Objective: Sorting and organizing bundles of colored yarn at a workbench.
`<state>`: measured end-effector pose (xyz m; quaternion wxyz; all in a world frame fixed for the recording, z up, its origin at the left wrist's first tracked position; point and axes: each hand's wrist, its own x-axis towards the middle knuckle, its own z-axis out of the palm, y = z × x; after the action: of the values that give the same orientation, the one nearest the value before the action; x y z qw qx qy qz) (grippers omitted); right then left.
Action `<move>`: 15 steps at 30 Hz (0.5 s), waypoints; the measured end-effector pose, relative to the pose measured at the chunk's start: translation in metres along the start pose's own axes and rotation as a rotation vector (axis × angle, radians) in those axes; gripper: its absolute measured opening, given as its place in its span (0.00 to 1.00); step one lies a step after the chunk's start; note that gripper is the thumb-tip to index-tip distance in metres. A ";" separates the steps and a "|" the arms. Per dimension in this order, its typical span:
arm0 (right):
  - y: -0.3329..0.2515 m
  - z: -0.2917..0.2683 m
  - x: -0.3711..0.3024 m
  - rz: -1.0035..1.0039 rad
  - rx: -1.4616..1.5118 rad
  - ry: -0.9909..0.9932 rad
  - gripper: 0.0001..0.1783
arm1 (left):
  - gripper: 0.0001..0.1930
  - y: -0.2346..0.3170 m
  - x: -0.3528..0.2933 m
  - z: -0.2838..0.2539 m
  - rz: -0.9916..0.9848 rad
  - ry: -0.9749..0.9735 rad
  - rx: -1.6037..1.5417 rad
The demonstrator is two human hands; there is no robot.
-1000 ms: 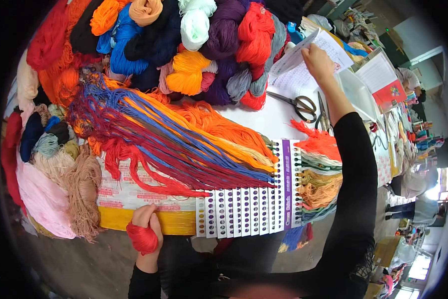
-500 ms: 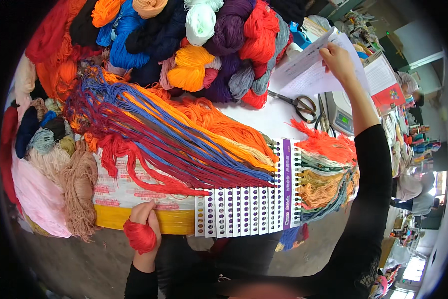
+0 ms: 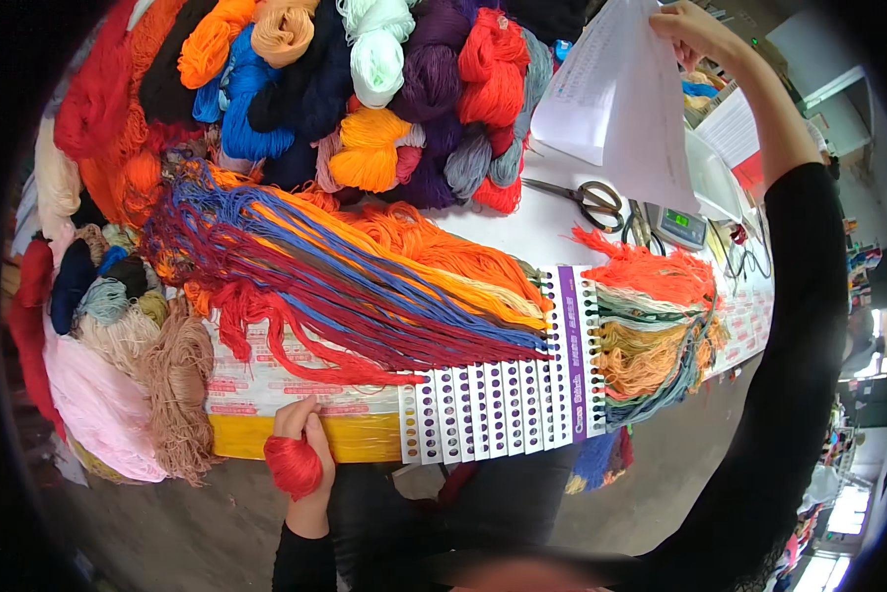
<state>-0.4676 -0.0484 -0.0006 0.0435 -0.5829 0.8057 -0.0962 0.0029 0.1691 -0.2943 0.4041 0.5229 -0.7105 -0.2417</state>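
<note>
My left hand [image 3: 302,424] is at the near table edge, fingers bent around a small bundle of red thread [image 3: 293,468]. Up at the far right, my right hand [image 3: 695,30] pinches the upper corner of some printed paper sheets [image 3: 641,118], which hang down from it. Between my hands lies a fan of white punched thread cards [image 3: 483,414], with a purple-striped card [image 3: 579,355] on the right. Long maroon, blue, orange and red strands [image 3: 365,286] run leftward from their holes. More strands in coral, tan and green [image 3: 641,335] come off the right side.
Piled skeins of yarn [image 3: 369,148] fill the back, and more skeins [image 3: 108,385] cover the left end. Black-handled scissors [image 3: 596,202] lie below the papers, beside a small digital scale [image 3: 680,229]. Yellow tape [image 3: 305,437] runs along the near edge.
My right hand has lifted farther up and to the right, raising the sheets, and more of the scale's surroundings shows. The left hand keeps the red thread. The whole view has shifted slightly.
</note>
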 end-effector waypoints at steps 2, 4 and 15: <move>0.001 -0.020 0.001 -0.053 -0.023 -0.027 0.13 | 0.09 0.001 0.001 0.002 0.018 0.009 -0.003; -0.015 -0.040 -0.015 -0.067 0.067 -0.022 0.14 | 0.09 0.003 0.003 0.003 0.037 0.020 -0.012; -0.133 -0.057 -0.191 -0.498 0.067 -0.227 0.16 | 0.43 0.085 0.061 -0.017 0.124 -0.030 -0.259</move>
<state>-0.2934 0.0984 0.0749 0.1278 -0.7684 0.6237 -0.0645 -0.0373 0.1416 -0.1999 0.4719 0.4178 -0.7102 -0.3135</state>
